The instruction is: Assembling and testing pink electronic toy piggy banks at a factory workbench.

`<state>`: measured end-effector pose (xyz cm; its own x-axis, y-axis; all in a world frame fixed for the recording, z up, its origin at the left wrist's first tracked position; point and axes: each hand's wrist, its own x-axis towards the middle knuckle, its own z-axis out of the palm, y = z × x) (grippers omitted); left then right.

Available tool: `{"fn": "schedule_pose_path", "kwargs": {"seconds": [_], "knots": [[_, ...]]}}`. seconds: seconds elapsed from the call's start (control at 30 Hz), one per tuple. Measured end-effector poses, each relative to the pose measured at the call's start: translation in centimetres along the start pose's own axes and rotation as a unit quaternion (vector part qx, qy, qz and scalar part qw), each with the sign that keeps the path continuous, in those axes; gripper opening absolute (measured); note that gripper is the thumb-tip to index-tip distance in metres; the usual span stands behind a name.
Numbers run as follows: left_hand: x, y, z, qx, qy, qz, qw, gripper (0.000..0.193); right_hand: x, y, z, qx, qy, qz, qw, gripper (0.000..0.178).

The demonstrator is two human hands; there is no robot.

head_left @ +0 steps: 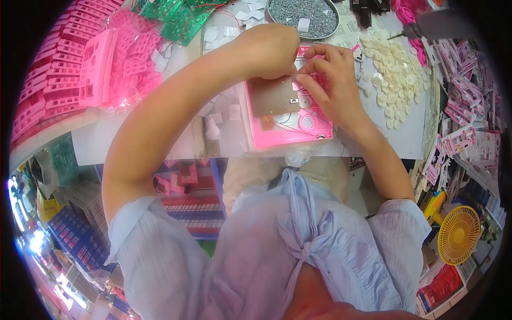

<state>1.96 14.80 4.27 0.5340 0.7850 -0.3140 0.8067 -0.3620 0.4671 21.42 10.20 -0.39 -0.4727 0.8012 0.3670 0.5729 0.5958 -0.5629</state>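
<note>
A pink plastic casing (263,140) lies on the table in front of me. It holds a brown circuit board (273,98), a round white part (308,123) and thin red wires (290,129). My left hand (273,50) reaches over the board's far edge, its fingers curled down and mostly hidden. Against it, my right hand (335,74) bends over the casing's right half, thumb and forefinger pinched close to the left fingertips. Whatever small thing lies between these fingers is too small or hidden to make out.
Far off stands a round tray of small screws (288,16). White round plastic pieces (392,80) are heaped at right, below a dark screwdriver-like tool (440,25). Green circuit boards (184,24), paper bits (214,118) and stacked pink casings (58,58) lie leftward. A yellow fan (458,234) is lower right.
</note>
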Motion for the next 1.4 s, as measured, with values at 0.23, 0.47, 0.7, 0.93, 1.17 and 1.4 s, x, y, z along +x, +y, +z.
{"fn": "schedule_pose_path", "kwargs": {"seconds": [0.23, 0.47, 0.7, 0.93, 1.17, 1.4], "knots": [[-0.7, -0.6, 0.8, 0.008, 0.04, 0.037, 0.998, 0.017, 1.9, 1.7, -2.9, -0.01, -0.159, -0.175, 0.972, 0.013], [-0.8, -0.9, 1.0, -0.003, 0.047, 0.047, 0.998, 0.018, 3.0, 1.7, -4.3, 0.023, -0.247, -0.181, 0.952, 0.017], [-0.5, -1.2, 2.2, 0.101, 0.063, 0.104, 0.987, 0.018, 0.8, 1.5, -3.0, 0.044, -0.169, -0.083, 0.981, 0.029], [-0.3, -2.0, 2.5, 0.031, 0.121, 0.125, 0.984, 0.016, -0.4, -2.0, -1.9, -0.185, -0.128, -0.128, 0.966, 0.031], [-2.8, -4.2, 1.4, -0.052, 0.324, -0.055, 0.943, 0.029, 1.1, 0.9, -4.2, 0.011, -0.21, -0.112, 0.971, 0.025], [-3.4, -3.7, 3.1, -0.155, 0.35, 0.0, 0.924, 0.02, 0.9, -0.1, -3.8, -0.051, -0.2, -0.151, 0.967, 0.023]]}}
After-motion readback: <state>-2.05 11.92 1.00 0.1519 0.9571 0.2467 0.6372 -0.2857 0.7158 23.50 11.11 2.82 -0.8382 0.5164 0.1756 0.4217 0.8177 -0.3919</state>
